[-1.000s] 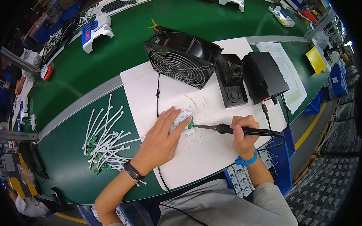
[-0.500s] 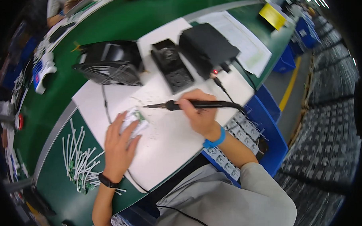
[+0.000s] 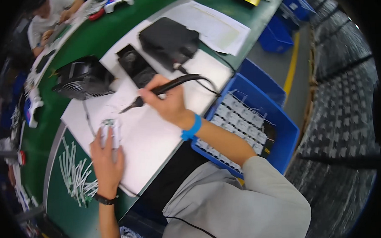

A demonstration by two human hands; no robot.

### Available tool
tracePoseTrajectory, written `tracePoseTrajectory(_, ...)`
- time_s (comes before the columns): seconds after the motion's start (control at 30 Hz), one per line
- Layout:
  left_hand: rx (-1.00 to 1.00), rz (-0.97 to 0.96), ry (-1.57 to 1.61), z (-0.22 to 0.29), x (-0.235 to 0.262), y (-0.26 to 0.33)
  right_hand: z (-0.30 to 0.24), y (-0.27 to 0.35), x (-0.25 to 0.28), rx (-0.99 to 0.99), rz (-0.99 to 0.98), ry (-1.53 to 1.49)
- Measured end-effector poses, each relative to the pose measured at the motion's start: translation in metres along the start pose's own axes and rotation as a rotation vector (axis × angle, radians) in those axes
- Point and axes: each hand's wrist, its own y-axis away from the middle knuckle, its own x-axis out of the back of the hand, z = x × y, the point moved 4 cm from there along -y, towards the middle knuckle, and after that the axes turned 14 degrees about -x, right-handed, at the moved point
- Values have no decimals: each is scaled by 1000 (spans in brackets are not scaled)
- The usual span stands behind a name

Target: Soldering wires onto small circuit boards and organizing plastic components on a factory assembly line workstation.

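My right hand is closed round the black handle of a soldering iron. The iron's tip points down to the left, a little above the work sheet and apart from the part there. With its fingers over a small white plastic housing, my left hand holds it against the white sheet. A bit of green circuit board shows at the housing's far end; my fingers cover some of the rest. Left of that hand lies a bundle of white wires with small green boards.
A black fan, an open black tray and a black box with a cable stand behind my hands. Papers lie at the far right. A blue bin holds rows of white parts. Another person sits across the bench.
My view has swung, so the bench appears shifted left. The soldering iron has tilted from nearly level to tip-down. My left hand still holds the housing.
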Motion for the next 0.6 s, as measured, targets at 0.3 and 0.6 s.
tracePoseTrajectory(0.3,40,178,-19,7,-15,10,-6,12,-5,-167,-104,-40)
tracePoseTrajectory(0.6,55,275,44,4,-17,5,-3,17,-46,-61,-238,241)
